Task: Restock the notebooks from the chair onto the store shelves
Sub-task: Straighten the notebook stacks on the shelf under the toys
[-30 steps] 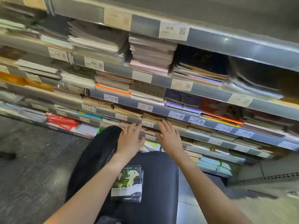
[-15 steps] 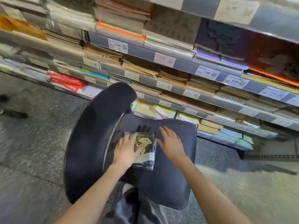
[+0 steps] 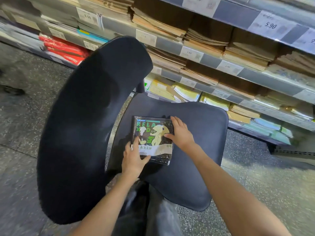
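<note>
On the chair seat [image 3: 196, 133], a wrapped notebook stack [image 3: 153, 138], flat, cover up. Left hand [image 3: 133, 158] clasping its near-left corner, right hand [image 3: 180, 133] gripping its far-right edge. Beyond, store shelves [image 3: 255, 79] stacked with brown notebooks, price tags along the rails.

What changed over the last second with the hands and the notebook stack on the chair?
Both hands came down from the shelves to the chair seat. The left hand now grips the notebook stack's near-left corner; the right hand holds its right edge. The stack stays on the seat, not lifted.
</note>
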`<state>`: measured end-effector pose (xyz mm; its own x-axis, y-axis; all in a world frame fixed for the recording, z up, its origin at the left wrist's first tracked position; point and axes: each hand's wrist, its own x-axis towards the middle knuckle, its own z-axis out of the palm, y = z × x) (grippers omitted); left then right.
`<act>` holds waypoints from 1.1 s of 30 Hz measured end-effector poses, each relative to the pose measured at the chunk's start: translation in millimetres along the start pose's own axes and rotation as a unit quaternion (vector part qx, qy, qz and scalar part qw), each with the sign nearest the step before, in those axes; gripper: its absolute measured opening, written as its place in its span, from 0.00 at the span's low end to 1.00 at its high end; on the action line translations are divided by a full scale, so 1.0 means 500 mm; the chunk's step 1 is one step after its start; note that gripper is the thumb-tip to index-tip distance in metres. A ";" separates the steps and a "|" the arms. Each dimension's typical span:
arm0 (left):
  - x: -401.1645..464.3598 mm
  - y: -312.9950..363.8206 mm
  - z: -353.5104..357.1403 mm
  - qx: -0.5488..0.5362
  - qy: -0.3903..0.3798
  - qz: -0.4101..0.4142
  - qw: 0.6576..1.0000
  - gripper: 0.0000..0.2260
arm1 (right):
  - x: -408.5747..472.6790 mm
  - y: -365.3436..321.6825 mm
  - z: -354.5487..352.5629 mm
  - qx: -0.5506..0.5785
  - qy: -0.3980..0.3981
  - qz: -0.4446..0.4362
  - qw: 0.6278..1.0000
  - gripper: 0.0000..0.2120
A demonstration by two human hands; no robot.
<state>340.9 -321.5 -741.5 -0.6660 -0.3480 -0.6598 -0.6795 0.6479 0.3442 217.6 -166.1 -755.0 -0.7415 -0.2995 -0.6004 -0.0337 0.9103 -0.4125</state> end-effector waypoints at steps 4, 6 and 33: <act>0.004 -0.009 0.023 -0.010 0.003 -0.010 1.000 0.42 | 0.027 0.001 0.015 0.021 -0.016 0.000 1.000 0.42; 0.010 -0.019 0.026 -0.010 0.003 -0.012 1.000 0.44 | 0.032 0.005 0.021 0.026 -0.018 -0.001 1.000 0.43; 0.035 -0.035 0.056 -0.193 0.009 -0.089 0.977 0.41 | 0.007 0.015 0.055 0.204 0.054 0.070 0.975 0.28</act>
<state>350.0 -319.7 -777.9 -0.5299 -0.4456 -0.7215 -0.8480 0.2741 0.4536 233.2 -168.2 -779.2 -0.7871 -0.1288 -0.6033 0.3250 0.7446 -0.5830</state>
